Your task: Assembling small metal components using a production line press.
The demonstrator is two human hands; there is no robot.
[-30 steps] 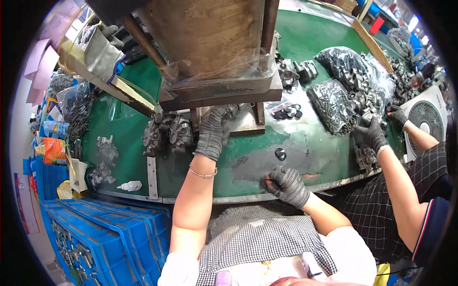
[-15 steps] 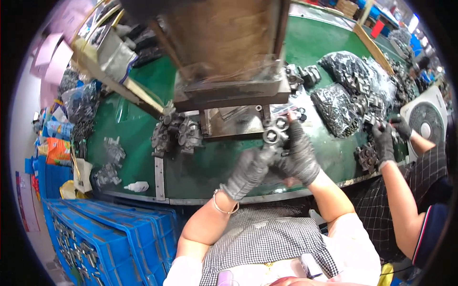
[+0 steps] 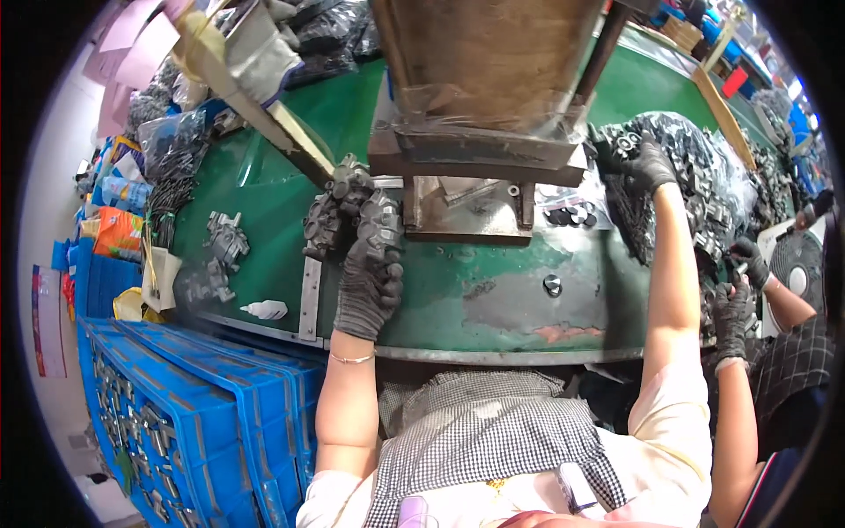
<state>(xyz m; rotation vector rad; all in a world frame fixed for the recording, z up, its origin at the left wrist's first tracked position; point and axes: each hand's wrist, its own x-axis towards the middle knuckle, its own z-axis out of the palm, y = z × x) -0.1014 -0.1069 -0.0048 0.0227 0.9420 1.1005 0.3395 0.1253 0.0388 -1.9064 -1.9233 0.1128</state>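
My left hand (image 3: 368, 286), in a dark grey glove, is closed on a grey metal casting (image 3: 380, 222) at the right side of a small cluster of similar castings (image 3: 327, 224). My right hand (image 3: 650, 169), gloved alike, is stretched out to the far right beside the dark plastic bags. Its fingers curl round the edge of another metal casting (image 3: 624, 143) with round openings; part of the grip is hidden. Between my hands, a small black round part (image 3: 552, 284) lies on the green worktable (image 3: 431, 312).
A heavy metal press (image 3: 493, 88) stands before me. Black round caps (image 3: 572, 214) lie right of its base. Bagged castings (image 3: 678, 141) fill the right side, where a co-worker's gloved hands (image 3: 732, 312) work near a fan (image 3: 789, 268). Left are a white bottle (image 3: 266, 310) and blue crates (image 3: 198, 405).
My hands were together on a casting in the middle. Now they are apart: the left has moved left to the cluster, the right far right to the bags. The view has shifted slightly.
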